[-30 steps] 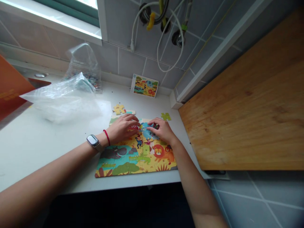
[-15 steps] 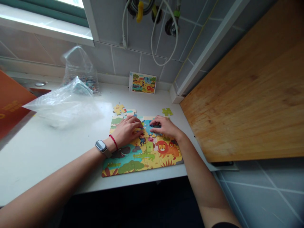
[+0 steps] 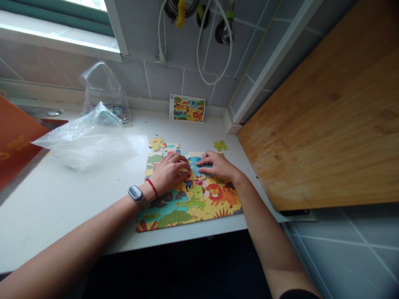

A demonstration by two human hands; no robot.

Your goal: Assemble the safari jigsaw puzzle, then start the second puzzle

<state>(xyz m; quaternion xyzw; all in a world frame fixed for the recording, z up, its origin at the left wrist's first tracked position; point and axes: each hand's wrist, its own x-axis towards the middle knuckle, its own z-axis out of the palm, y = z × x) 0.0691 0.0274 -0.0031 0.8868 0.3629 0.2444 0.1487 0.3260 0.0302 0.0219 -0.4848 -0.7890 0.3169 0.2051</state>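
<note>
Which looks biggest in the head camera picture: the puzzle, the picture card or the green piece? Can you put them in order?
From largest to smallest:
1. The puzzle
2. The picture card
3. The green piece

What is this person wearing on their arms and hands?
The left hand and right hand are gloveless, with no rings visible. The left wrist wears a smartwatch with a rounded-square dark face and grey band, plus a thin red cord bracelet. A dark sleeve edge shows on the right arm.
</note>
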